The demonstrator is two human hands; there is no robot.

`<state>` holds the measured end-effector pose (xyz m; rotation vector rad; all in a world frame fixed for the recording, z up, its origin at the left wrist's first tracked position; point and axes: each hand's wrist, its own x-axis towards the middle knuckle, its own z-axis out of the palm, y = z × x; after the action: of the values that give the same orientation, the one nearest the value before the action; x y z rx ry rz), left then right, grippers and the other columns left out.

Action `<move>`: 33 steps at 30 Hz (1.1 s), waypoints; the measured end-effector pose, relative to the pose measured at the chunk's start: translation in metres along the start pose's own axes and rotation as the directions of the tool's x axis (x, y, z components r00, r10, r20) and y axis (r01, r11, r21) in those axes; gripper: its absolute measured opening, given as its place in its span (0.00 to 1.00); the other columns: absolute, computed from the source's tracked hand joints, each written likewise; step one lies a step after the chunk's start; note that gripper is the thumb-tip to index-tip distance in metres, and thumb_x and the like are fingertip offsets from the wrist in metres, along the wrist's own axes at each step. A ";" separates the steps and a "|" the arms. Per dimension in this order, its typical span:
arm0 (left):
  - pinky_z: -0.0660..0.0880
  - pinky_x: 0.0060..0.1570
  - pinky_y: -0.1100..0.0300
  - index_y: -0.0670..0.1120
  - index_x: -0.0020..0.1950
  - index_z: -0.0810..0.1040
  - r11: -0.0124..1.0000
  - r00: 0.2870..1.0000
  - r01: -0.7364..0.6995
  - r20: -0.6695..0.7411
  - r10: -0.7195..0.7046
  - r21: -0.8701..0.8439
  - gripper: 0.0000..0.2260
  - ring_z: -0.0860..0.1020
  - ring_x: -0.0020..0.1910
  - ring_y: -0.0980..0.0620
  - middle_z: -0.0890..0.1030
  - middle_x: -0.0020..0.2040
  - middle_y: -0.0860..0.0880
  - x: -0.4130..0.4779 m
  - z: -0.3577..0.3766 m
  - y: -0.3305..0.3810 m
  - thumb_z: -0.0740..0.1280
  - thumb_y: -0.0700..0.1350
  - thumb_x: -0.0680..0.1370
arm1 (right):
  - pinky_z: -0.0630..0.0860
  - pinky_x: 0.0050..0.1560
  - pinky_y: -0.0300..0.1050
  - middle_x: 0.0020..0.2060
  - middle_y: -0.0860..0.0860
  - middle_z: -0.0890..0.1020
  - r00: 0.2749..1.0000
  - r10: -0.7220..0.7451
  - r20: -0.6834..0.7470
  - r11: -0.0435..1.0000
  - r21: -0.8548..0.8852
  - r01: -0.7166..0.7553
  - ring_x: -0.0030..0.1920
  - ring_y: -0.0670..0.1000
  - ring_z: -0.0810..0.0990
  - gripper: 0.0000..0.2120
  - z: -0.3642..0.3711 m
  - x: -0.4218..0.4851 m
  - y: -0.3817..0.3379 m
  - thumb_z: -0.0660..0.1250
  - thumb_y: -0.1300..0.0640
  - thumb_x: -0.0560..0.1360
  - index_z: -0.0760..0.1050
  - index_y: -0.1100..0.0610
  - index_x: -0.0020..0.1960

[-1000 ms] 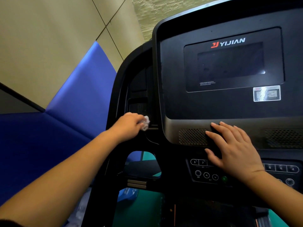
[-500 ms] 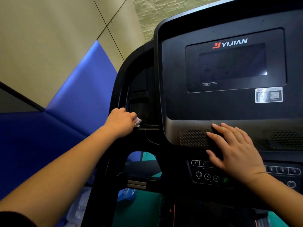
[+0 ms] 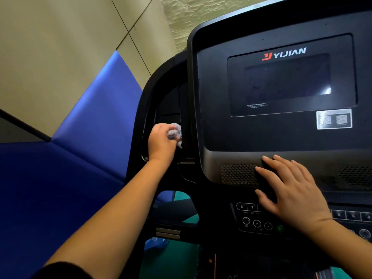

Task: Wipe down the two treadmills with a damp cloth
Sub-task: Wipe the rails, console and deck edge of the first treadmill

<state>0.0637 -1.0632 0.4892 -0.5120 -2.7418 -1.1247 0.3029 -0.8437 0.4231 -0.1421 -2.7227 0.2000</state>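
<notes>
Head view of a treadmill (image 3: 217, 133) console. The left hand (image 3: 161, 142) is clenched around a bunched pale grey cloth (image 3: 174, 132) and holds it against the dark recessed panel just left of the console, between the curved black side frame (image 3: 141, 117) and the console's edge. The right hand (image 3: 293, 195) lies flat with fingers straight and spread, grasping nothing; its fingertips rest on the grey band beside the left speaker grille (image 3: 237, 174), and its palm lies over the button panel (image 3: 253, 220). Above it sit the dark screen (image 3: 285, 79), the YIJIAN logo (image 3: 283, 53) and a silver sticker (image 3: 334, 118). Blue wall padding (image 3: 70, 158) and beige wall panels (image 3: 50, 57) fill the left — green floor (image 3: 173, 258) shows below.
</notes>
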 end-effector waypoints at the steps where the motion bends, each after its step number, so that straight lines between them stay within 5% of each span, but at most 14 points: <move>1: 0.79 0.35 0.65 0.46 0.41 0.81 0.999 0.999 -0.035 -0.008 0.035 0.037 0.11 0.79 0.35 0.57 0.76 0.41 0.56 0.001 0.000 0.003 0.66 0.30 0.73 | 0.65 0.69 0.59 0.66 0.56 0.75 1.000 0.000 -0.002 1.000 0.000 0.000 0.68 0.59 0.71 0.25 0.000 0.000 0.000 0.58 0.41 0.74 0.78 0.56 0.62; 4: 0.76 0.44 0.70 0.45 0.49 0.82 0.966 0.980 -0.166 0.140 0.139 0.198 0.11 0.78 0.43 0.57 0.77 0.47 0.54 -0.003 -0.009 -0.003 0.66 0.32 0.73 | 0.65 0.69 0.59 0.66 0.56 0.75 1.000 -0.004 -0.007 1.000 -0.004 0.004 0.68 0.59 0.71 0.25 0.001 -0.001 0.000 0.58 0.41 0.74 0.78 0.56 0.62; 7: 0.73 0.50 0.70 0.44 0.51 0.84 0.922 0.917 -0.220 0.390 0.083 0.320 0.12 0.79 0.49 0.52 0.79 0.50 0.52 -0.008 -0.026 -0.025 0.67 0.32 0.72 | 0.65 0.69 0.59 0.65 0.56 0.75 1.000 -0.007 -0.009 1.000 -0.003 0.007 0.68 0.59 0.72 0.25 0.001 0.000 -0.001 0.59 0.42 0.74 0.78 0.56 0.61; 10: 0.71 0.52 0.69 0.47 0.50 0.84 0.897 0.931 -0.237 0.350 0.101 0.373 0.13 0.78 0.51 0.52 0.79 0.51 0.51 -0.003 -0.033 -0.032 0.68 0.33 0.72 | 0.65 0.69 0.59 0.65 0.56 0.75 1.000 0.000 -0.003 1.000 -0.002 0.000 0.67 0.59 0.72 0.25 0.000 0.000 -0.001 0.59 0.42 0.74 0.78 0.56 0.62; 12: 0.68 0.43 0.76 0.46 0.48 0.83 0.929 0.960 -0.196 0.254 0.116 0.313 0.13 0.77 0.43 0.58 0.77 0.48 0.54 0.004 -0.032 -0.026 0.66 0.31 0.72 | 0.65 0.69 0.59 0.66 0.56 0.75 1.000 -0.006 0.005 1.000 -0.006 0.006 0.68 0.59 0.71 0.25 0.000 0.000 -0.001 0.59 0.42 0.74 0.78 0.56 0.62; 14: 0.67 0.36 0.71 0.48 0.49 0.79 0.906 0.972 -0.194 0.201 0.124 0.377 0.11 0.75 0.40 0.59 0.75 0.47 0.54 0.009 -0.028 -0.024 0.64 0.34 0.74 | 0.65 0.69 0.59 0.66 0.56 0.75 1.000 -0.002 0.007 1.000 -0.004 0.002 0.68 0.59 0.71 0.25 0.000 0.000 0.000 0.59 0.41 0.74 0.78 0.56 0.62; 18: 0.66 0.39 0.56 0.47 0.57 0.72 0.687 0.959 -0.257 0.265 0.097 0.680 0.09 0.75 0.51 0.46 0.77 0.54 0.48 -0.003 -0.026 -0.024 0.60 0.40 0.77 | 0.65 0.69 0.58 0.65 0.56 0.75 1.000 -0.004 -0.002 1.000 -0.003 0.004 0.67 0.59 0.72 0.25 -0.001 0.000 -0.001 0.59 0.42 0.73 0.78 0.55 0.62; 20: 0.65 0.47 0.54 0.48 0.57 0.71 0.513 0.948 -0.297 0.312 0.060 0.805 0.10 0.72 0.53 0.46 0.78 0.54 0.49 -0.011 -0.028 -0.020 0.59 0.41 0.76 | 0.65 0.69 0.58 0.65 0.56 0.75 1.000 -0.004 -0.004 1.000 -0.001 0.004 0.67 0.59 0.72 0.25 -0.001 0.000 0.000 0.59 0.42 0.73 0.78 0.55 0.62; 22: 0.63 0.48 0.54 0.49 0.55 0.71 0.446 0.945 -0.295 0.327 0.007 0.845 0.10 0.69 0.51 0.47 0.79 0.51 0.50 -0.015 -0.032 -0.019 0.57 0.41 0.76 | 0.65 0.69 0.58 0.66 0.56 0.75 1.000 -0.005 0.000 1.000 0.000 0.005 0.67 0.59 0.72 0.25 -0.001 0.000 0.000 0.59 0.41 0.74 0.78 0.55 0.62; 25: 0.65 0.50 0.54 0.50 0.56 0.70 0.515 0.923 -0.265 0.369 -0.107 0.815 0.08 0.67 0.48 0.47 0.77 0.49 0.47 -0.015 -0.042 -0.023 0.57 0.45 0.78 | 0.65 0.69 0.58 0.66 0.56 0.75 1.000 -0.003 -0.005 1.000 0.006 0.003 0.68 0.59 0.72 0.25 -0.001 0.001 0.000 0.59 0.41 0.74 0.78 0.55 0.62; 28: 0.71 0.47 0.56 0.53 0.58 0.72 0.728 0.868 -0.127 0.431 -0.247 0.674 0.09 0.71 0.46 0.47 0.72 0.51 0.45 -0.008 -0.059 -0.029 0.61 0.53 0.79 | 0.65 0.69 0.58 0.66 0.56 0.75 1.000 -0.011 -0.003 1.000 0.009 0.011 0.68 0.59 0.71 0.25 -0.001 0.000 0.000 0.58 0.41 0.74 0.78 0.56 0.62; 30: 0.71 0.37 0.65 0.54 0.53 0.75 0.877 0.877 -0.034 0.434 -0.204 0.480 0.05 0.76 0.41 0.50 0.76 0.49 0.44 -0.004 -0.069 -0.032 0.65 0.50 0.78 | 0.65 0.69 0.58 0.66 0.56 0.75 1.000 -0.006 -0.001 1.000 0.009 0.006 0.68 0.59 0.71 0.25 -0.001 -0.001 0.000 0.58 0.41 0.74 0.78 0.56 0.62; 33: 0.69 0.35 0.63 0.49 0.53 0.79 0.965 0.988 0.014 0.148 -0.054 0.261 0.07 0.75 0.38 0.51 0.79 0.45 0.43 0.001 -0.081 -0.032 0.68 0.41 0.76 | 0.64 0.69 0.58 0.66 0.56 0.75 1.000 -0.002 0.009 1.000 0.008 0.002 0.68 0.59 0.71 0.25 -0.001 -0.001 0.000 0.58 0.41 0.74 0.78 0.56 0.62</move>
<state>0.0508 -1.1411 0.5262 -0.5369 -2.9804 -0.7418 0.3037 -0.8438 0.4237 -0.1363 -2.7310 0.2113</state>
